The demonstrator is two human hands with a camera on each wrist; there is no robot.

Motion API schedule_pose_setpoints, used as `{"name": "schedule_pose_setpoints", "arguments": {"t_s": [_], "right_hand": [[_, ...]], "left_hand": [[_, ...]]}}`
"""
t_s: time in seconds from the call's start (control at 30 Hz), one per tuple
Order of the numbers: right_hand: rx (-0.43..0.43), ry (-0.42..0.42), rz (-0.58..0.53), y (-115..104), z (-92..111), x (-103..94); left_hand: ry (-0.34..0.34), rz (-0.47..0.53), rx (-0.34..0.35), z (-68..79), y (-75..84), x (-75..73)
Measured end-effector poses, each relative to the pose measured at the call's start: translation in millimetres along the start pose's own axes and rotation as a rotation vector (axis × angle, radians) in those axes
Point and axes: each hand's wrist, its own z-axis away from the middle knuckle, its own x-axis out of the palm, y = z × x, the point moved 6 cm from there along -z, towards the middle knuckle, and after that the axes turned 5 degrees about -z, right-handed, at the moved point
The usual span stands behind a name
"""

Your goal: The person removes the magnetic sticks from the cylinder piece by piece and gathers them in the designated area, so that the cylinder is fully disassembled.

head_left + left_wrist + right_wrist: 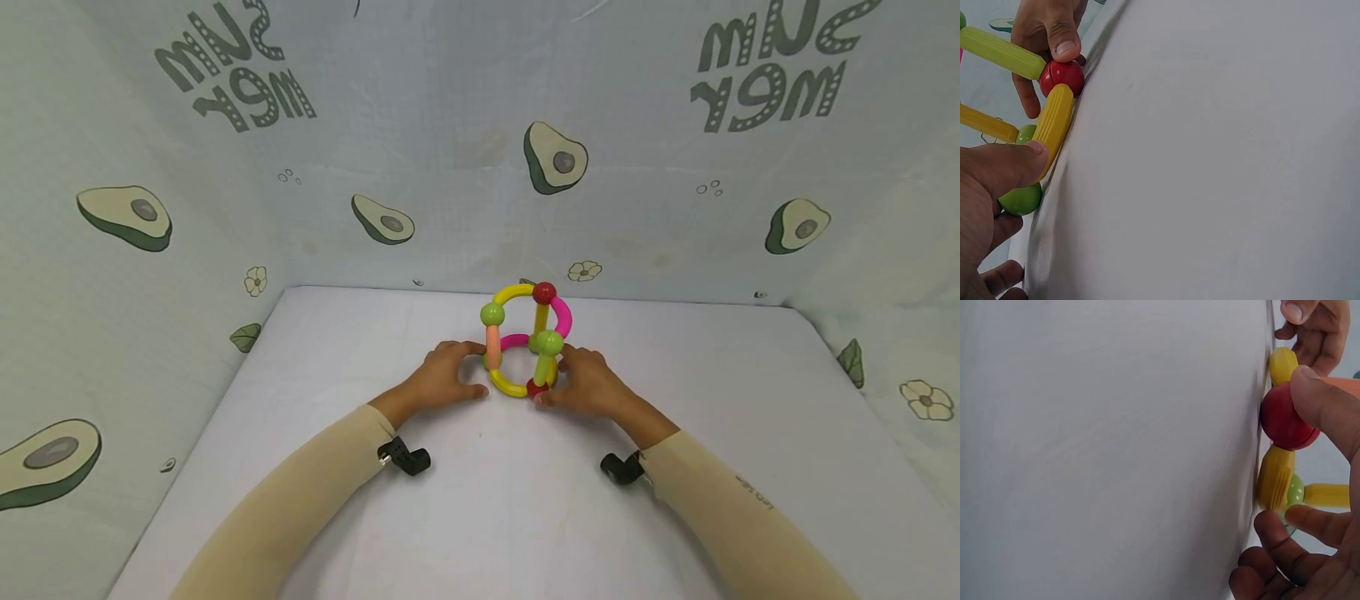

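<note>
A magnetic rod-and-ball frame (512,389) stands on the white table, built of coloured rods and balls. Its lower ring has yellow and pink curved rods; an orange rod (492,346), a yellow one and a light green one rise from it. Curved rods join the tops, leaving a gap at the front. My left hand (442,377) is at its left, index finger by the lower green ball (1020,199), thumb close to the front yellow rod (1054,125); firm contact is unclear. My right hand (588,383) holds the right side, thumb on the lower red ball (1288,417), fingers behind.
White cloth covers the table (480,517). Behind and beside it hangs a pale curtain (465,150) printed with avocados, flowers and lettering. A small black camera sits on each wrist, the left camera (405,457) and the right camera (622,468).
</note>
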Motion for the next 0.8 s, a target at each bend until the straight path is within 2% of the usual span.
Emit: {"name": "schedule_pose_setpoints", "arguments": {"t_s": [0.3,0.57,0.8], "right_hand": [[-0.012,-0.008,-0.027,3.1,3.3,-4.2],[-0.029,-0.003,-0.058,4.1,6.6,-3.8],[0.013,0.021,-0.091,7.8,7.6,-6.2]], "left_hand": [[-0.012,0.013,-0.006,6.4,0.1,0.8],[-0.013,-0.002,0.033,13.2,2.8,2.2],[-0.015,0.010,0.059,18.1,6.6,1.7]]}}
